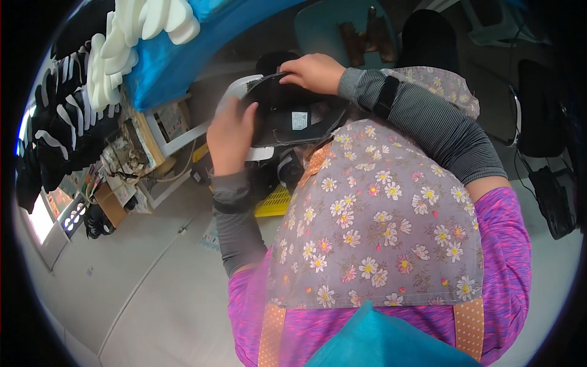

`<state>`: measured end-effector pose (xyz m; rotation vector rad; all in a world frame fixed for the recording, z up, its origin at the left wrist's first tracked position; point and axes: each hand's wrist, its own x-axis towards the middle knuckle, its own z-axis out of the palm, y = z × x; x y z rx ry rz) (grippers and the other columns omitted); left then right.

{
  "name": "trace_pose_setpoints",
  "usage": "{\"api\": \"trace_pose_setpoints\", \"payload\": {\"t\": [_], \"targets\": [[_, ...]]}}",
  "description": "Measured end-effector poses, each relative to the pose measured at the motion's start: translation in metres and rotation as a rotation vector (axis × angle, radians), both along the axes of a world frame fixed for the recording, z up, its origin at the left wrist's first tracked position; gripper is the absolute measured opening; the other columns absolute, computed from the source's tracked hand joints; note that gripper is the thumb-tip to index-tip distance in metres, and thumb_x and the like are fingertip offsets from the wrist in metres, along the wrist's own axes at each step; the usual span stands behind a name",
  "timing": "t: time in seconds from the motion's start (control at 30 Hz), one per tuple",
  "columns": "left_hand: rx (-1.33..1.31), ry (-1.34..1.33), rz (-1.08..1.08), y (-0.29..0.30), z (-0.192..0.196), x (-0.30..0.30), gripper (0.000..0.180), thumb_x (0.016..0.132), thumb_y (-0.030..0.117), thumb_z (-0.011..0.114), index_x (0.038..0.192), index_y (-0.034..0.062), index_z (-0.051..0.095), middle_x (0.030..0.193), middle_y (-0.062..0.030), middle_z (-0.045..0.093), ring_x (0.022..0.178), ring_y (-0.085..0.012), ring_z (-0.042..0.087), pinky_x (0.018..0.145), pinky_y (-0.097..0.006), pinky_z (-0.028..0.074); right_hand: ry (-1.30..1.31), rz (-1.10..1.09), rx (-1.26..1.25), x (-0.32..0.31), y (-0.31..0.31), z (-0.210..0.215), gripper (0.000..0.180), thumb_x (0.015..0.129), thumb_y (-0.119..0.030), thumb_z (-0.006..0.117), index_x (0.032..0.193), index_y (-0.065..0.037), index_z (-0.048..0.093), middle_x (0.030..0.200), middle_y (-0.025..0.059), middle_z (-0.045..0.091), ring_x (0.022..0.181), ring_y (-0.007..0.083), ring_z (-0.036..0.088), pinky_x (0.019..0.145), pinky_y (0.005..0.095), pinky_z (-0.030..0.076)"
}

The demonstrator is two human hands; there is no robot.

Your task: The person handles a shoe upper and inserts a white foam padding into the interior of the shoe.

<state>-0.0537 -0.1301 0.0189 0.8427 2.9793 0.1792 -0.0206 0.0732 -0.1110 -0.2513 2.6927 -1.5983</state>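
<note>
We hold a black shoe upper (287, 116) in front of our chest, just above the top edge of our flowered apron (373, 226). It lies on its side with its opening turned toward us, and a small white label shows inside it. Our left hand (231, 136) grips the near left end of the shoe upper, fingers curled around its edge; the hand is blurred, so we cannot tell the exact finger placement. Our right hand (315, 72) rests on the far rim of the shoe upper, fingers bent down and pinching that rim. Both forearms wear grey striped sleeves over a pink top.

Right under the shoe upper a white sole piece peeks out, and below that sits a yellow crate (275, 203), partly hidden by the apron. To the left of the shoe upper stands a cluttered wooden shelf (147, 137) with papers and cords. Further left of the shoe upper, rows of black shoe parts (58, 128) with white trim hang along the rim of the view. Above and left of the shoe upper, white foam soles (131, 43) are stacked on a blue cloth (183, 55). Beyond the shoe upper, past our right hand, a teal chair (330, 27) carries some brown pieces on its seat.
</note>
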Motion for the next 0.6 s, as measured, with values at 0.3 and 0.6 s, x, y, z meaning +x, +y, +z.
{"api": "trace_pose_setpoints", "payload": {"t": [0.3, 0.6], "targets": [[0.149, 0.276, -0.163, -0.033, -0.028, -0.038, 0.035, 0.08, 0.027, 0.077, 0.09, -0.003, 0.062, 0.088, -0.0127, 0.065, 0.072, -0.0252, 0.061, 0.067, -0.034, 0.047, -0.05, 0.051, -0.014, 0.005, 0.005, 0.014, 0.028, 0.091, -0.035, 0.06, 0.102, -0.009, 0.066, 0.086, 0.0141, 0.068, 0.084, 0.0343, 0.065, 0.076, 0.0427, 0.051], [0.468, -0.266, 0.112, -0.028, -0.019, -0.025, 0.024, 0.085, 0.017, 0.074, 0.091, -0.0013, 0.06, 0.082, 0.0014, 0.058, 0.075, -0.0062, 0.049, 0.066, -0.022, 0.042, -0.033, 0.179, 0.012, -0.029, -0.011, 0.03, 0.036, 0.086, -0.041, 0.066, 0.088, -0.005, 0.067, 0.081, 0.0158, 0.066, 0.082, 0.0364, 0.064, 0.075, 0.0435, 0.05]]}}
